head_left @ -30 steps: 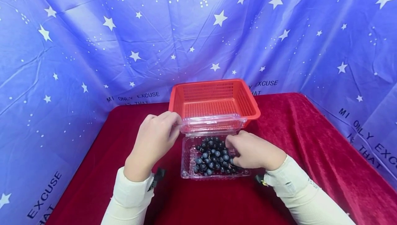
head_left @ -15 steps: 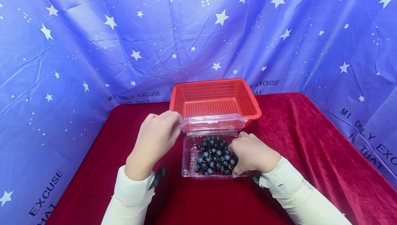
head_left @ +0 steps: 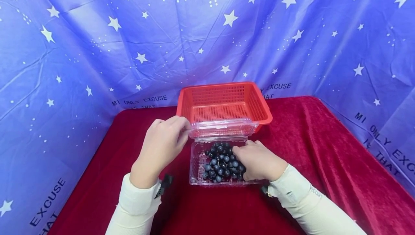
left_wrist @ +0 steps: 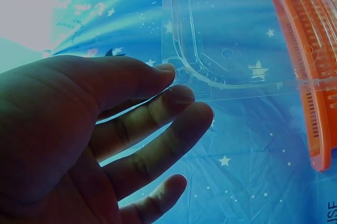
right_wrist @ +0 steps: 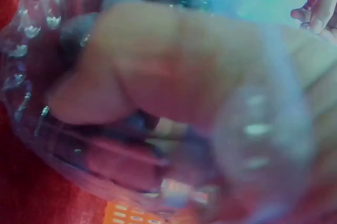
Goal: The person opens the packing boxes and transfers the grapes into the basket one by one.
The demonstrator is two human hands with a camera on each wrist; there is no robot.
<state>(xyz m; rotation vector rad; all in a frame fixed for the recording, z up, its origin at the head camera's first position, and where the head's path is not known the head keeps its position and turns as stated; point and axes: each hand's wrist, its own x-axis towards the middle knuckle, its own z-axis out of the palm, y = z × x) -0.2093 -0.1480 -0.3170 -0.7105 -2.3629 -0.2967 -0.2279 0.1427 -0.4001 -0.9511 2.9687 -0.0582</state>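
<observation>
My left hand (head_left: pixel 163 147) pinches the near-left corner of the raised clear plastic lid (head_left: pixel 223 127), thumb against fingertips. In the left wrist view that lid corner (left_wrist: pixel 202 74) sits between thumb and forefinger, and the other fingers are loosely bent. The lid belongs to a clamshell box (head_left: pixel 197 172) holding a bunch of dark grapes (head_left: pixel 222 165). Inside the box's right side, my right hand (head_left: pixel 259 159) curls round the right end of the bunch; its fingertips are hidden. The right wrist view is blurred, with the bent thumb (right_wrist: pixel 87 95) inside the clear wall.
Directly behind the box stands a red perforated basket (head_left: pixel 223 112), partly seen through the lid. A dark red velvet cloth (head_left: pixel 207 209) covers the table. Blue star-printed curtain (head_left: pixel 181 30) hangs close behind and on both sides.
My right hand has moved slightly left and closer in against the grapes, after shifting a little towards the box's right wall. The left hand and lid stay put.
</observation>
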